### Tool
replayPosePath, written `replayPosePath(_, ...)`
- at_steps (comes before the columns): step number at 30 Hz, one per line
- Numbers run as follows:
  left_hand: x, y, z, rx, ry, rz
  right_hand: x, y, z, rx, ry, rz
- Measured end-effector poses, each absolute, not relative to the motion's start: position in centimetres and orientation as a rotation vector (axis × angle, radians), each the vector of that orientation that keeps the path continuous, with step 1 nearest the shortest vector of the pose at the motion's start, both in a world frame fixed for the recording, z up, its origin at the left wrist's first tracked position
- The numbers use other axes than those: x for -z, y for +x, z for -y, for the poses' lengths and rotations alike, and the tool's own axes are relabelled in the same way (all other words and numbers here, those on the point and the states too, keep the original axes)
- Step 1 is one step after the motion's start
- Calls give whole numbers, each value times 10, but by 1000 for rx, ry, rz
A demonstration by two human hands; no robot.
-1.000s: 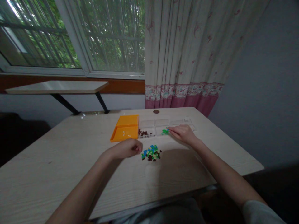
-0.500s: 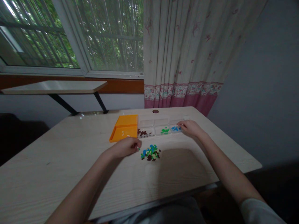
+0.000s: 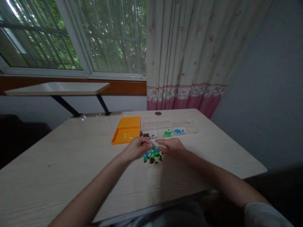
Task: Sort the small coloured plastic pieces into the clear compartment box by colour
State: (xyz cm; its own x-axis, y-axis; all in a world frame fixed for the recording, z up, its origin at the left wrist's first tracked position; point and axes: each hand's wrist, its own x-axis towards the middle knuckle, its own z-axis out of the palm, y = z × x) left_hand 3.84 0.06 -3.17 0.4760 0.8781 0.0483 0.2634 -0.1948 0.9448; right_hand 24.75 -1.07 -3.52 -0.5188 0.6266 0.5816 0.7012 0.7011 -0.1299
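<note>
Nearest, at the lower right, a grey sleeve (image 3: 262, 214) ends above the right forearm (image 3: 220, 179), which slants inward over the pale wood-grain counter (image 3: 71, 170); the left forearm (image 3: 101, 186) comes in bare from the other side. Between them, a little past the middle of the counter, lies the loose pile of small pieces (image 3: 152, 156) in blue, green, brown and pale yellow, the brown ones mostly along its near side.

Both grips meet over the pile's far edge. The left grip (image 3: 137, 148) is curled, thumb and forefinger close together at the pile's upper left; I cannot tell whether a piece is pinched there. The right grip (image 3: 173, 147) is partly spread, forefinger reaching out and thumb parted below it, just beside the left fingertips; whether it touches a piece is too small to make out.

Beyond the hands stands a clear compartment tray (image 3: 163, 124). Its near row holds, from left to right, brown pieces (image 3: 144, 134), green pieces (image 3: 167, 133), blue pieces (image 3: 179, 131) and a little yellow (image 3: 191, 130). An orange tray (image 3: 129, 122) sits against its left end, with a few white pieces (image 3: 125, 135) in the near section. Farther back hang a flowered curtain (image 3: 184, 47) and a barred window (image 3: 113, 37).
</note>
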Motion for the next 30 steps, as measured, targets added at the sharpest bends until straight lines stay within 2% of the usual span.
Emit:
replayPosePath(8,42,48,1,-785,1664,-913,49,243,14,210,-904,2228)
replayPosePath(14,29,37,0,-722,1830,-1045,45,246,12,163,-938,2234)
replayPosePath(21,12,3,-4,-193,2073,-946,38,263,-1,138,-912,2155)
replayPosePath(30,15,8,0,-115,2187,-915,32,268,-2,196,-898,2075)
